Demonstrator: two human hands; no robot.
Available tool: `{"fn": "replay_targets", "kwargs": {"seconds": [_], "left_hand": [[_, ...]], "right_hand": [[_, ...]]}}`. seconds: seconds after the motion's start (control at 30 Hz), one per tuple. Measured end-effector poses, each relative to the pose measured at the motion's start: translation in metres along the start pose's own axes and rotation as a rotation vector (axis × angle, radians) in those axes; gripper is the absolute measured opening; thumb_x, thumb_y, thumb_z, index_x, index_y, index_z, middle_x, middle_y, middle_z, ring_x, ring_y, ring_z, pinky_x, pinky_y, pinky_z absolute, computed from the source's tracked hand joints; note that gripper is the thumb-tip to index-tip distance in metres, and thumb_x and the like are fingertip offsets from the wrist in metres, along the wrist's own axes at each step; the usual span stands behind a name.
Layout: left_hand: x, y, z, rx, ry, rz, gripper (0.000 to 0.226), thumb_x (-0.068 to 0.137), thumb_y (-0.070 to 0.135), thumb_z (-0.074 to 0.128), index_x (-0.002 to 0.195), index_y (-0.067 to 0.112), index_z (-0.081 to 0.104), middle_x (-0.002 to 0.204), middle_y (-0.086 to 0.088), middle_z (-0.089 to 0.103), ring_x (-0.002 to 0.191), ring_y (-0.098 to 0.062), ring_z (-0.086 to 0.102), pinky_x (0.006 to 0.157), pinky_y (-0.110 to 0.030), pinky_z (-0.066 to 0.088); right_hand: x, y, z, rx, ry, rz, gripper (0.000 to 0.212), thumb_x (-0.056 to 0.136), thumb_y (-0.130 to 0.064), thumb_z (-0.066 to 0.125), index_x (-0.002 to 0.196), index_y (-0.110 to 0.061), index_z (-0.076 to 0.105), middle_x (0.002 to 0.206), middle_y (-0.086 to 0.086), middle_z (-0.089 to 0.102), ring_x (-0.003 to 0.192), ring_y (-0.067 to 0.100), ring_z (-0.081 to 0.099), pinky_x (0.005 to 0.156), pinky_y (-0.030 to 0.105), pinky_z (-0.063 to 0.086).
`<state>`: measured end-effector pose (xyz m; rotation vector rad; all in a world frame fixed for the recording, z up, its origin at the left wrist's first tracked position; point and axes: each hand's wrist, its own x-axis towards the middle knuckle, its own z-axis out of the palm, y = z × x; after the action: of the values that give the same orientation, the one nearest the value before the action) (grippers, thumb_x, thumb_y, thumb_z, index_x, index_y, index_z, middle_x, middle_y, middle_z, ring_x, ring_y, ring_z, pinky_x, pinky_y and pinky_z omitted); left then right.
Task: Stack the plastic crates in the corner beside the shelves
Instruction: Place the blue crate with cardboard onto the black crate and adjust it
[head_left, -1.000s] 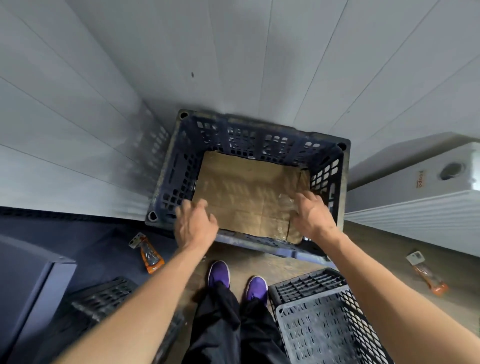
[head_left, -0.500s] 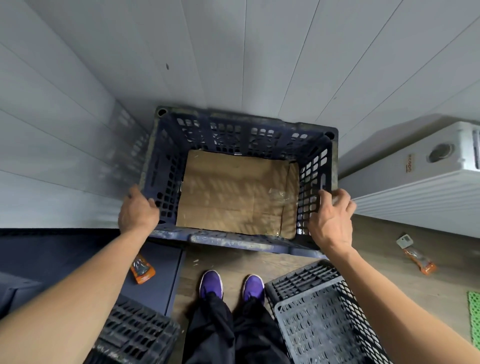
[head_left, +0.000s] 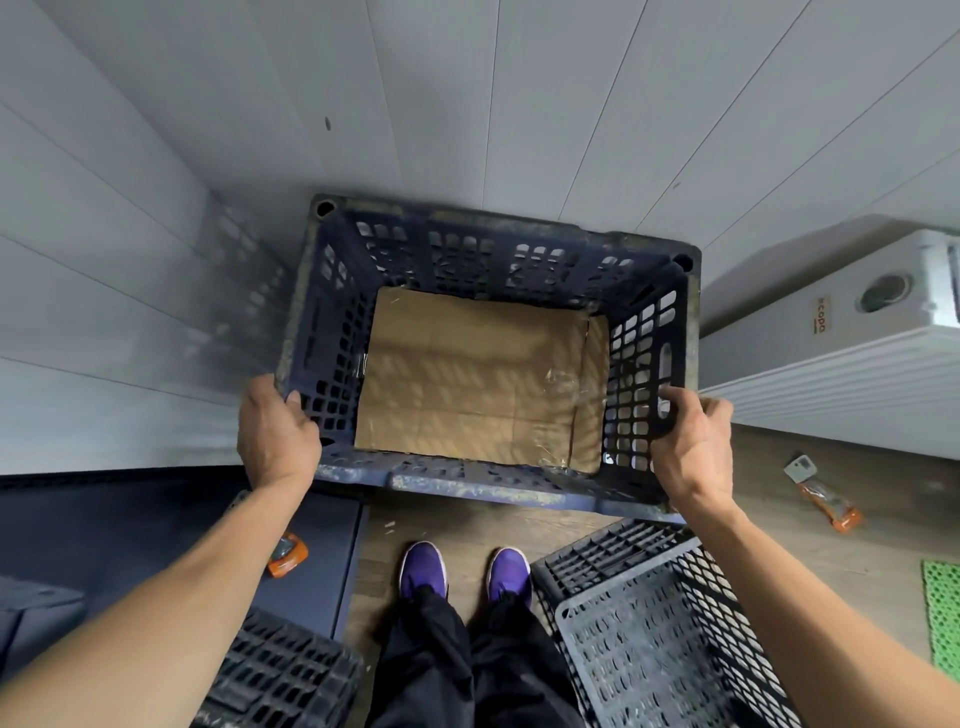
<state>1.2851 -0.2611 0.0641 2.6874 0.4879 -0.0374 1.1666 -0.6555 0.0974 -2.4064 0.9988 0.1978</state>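
A dark blue plastic crate (head_left: 498, 244) with a sheet of cardboard (head_left: 467, 379) on its bottom stands against the white panelled wall in front of me. My left hand (head_left: 275, 431) grips the crate's left rim near the front corner. My right hand (head_left: 691, 441) grips the right rim, fingers through the wall's slot. A grey crate (head_left: 670, 639) sits on the floor at my right foot. A black crate (head_left: 280, 670) lies at the lower left.
A white appliance (head_left: 841, 322) stands to the right of the blue crate. Orange packets lie on the floor at right (head_left: 831, 504) and on a dark blue mat at left (head_left: 285, 556). A green mat (head_left: 943, 613) shows at the right edge. My purple shoes (head_left: 467, 571) are just behind the crate.
My hands went from inside the crate over the cardboard to its two side rims and closed on them. The crate looks nearer and larger in the view.
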Motion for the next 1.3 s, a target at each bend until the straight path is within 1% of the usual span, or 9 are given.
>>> {"fn": "replay_targets", "kwargs": {"seconds": [0.2,0.37,0.5,0.67,0.8,0.9,1.0,1.13,1.3], "left_hand": [[0.008,0.003,0.004,0.016,-0.01,-0.004,0.025,0.099,0.011,0.053,0.12,-0.003,0.052,0.111,-0.027,0.06,0.1,-0.047,0.058,0.077,-0.051,0.046],[0.011,-0.01,0.007,0.022,-0.028,-0.02,0.028,0.099,0.011,0.051,0.123,-0.003,0.05,0.117,-0.028,0.058,0.105,-0.048,0.055,0.082,-0.053,0.045],[0.01,-0.008,-0.001,0.004,-0.124,-0.031,0.028,0.1,0.012,0.046,0.126,0.0,0.046,0.119,-0.024,0.056,0.106,-0.045,0.055,0.083,-0.05,0.046],[-0.004,-0.004,-0.005,0.003,-0.173,-0.045,0.049,0.099,0.016,0.048,0.144,0.007,0.032,0.137,-0.02,0.048,0.118,-0.043,0.051,0.09,-0.055,0.046],[-0.014,-0.01,0.0,0.009,-0.116,-0.073,0.058,0.095,0.013,0.054,0.148,0.011,0.03,0.141,-0.022,0.043,0.123,-0.045,0.047,0.093,-0.058,0.045],[-0.02,-0.017,0.004,-0.028,-0.068,-0.053,0.057,0.093,0.01,0.057,0.144,0.013,0.033,0.138,-0.02,0.043,0.12,-0.043,0.05,0.088,-0.056,0.048],[-0.027,-0.023,0.009,-0.112,-0.014,-0.068,0.059,0.092,0.012,0.059,0.145,0.014,0.033,0.139,-0.018,0.041,0.121,-0.041,0.049,0.091,-0.055,0.049],[-0.046,-0.025,0.021,-0.26,0.095,-0.116,0.064,0.095,0.021,0.055,0.151,0.013,0.026,0.146,-0.019,0.034,0.132,-0.039,0.039,0.103,-0.051,0.042],[-0.076,-0.011,0.037,-0.446,0.2,-0.192,0.082,0.092,0.028,0.059,0.157,0.01,0.012,0.156,-0.018,0.018,0.132,-0.036,0.042,0.101,-0.045,0.045]], "right_hand": [[0.008,-0.002,-0.005,0.036,-0.036,-0.014,0.057,0.084,0.006,0.05,0.133,-0.024,0.057,0.126,0.012,0.043,0.106,0.034,0.053,0.093,0.04,0.047],[0.01,-0.001,0.002,0.028,-0.081,-0.059,0.054,0.085,0.006,0.05,0.131,-0.021,0.059,0.131,0.011,0.044,0.107,0.031,0.055,0.092,0.044,0.053],[0.008,-0.002,0.007,0.057,-0.051,-0.037,0.058,0.083,0.008,0.049,0.134,-0.018,0.058,0.133,0.011,0.043,0.119,0.032,0.051,0.102,0.046,0.049],[0.001,0.003,0.003,0.052,-0.068,-0.006,0.075,0.074,0.009,0.05,0.142,-0.024,0.048,0.139,0.01,0.048,0.127,0.031,0.039,0.1,0.037,0.036],[-0.009,0.015,0.0,0.186,-0.135,-0.009,0.086,0.076,0.009,0.049,0.144,-0.04,0.031,0.142,0.011,0.056,0.123,0.035,0.056,0.101,0.047,0.048],[-0.02,0.029,0.009,0.174,-0.127,0.009,0.09,0.083,-0.001,0.053,0.151,-0.045,0.012,0.144,0.017,0.057,0.114,0.043,0.061,0.094,0.045,0.047],[-0.024,0.039,0.022,0.194,-0.128,0.069,0.089,0.086,-0.007,0.051,0.152,-0.048,0.008,0.143,0.02,0.056,0.117,0.045,0.059,0.094,0.041,0.043],[-0.024,0.046,0.036,0.268,-0.061,0.071,0.085,0.087,-0.008,0.047,0.153,-0.049,0.011,0.135,0.012,0.061,0.113,0.04,0.06,0.09,0.034,0.038],[-0.026,0.054,0.053,0.311,0.064,0.057,0.06,0.084,-0.017,0.048,0.142,-0.031,0.039,0.104,0.001,0.06,0.095,0.029,0.056,0.082,0.033,0.039]]}}
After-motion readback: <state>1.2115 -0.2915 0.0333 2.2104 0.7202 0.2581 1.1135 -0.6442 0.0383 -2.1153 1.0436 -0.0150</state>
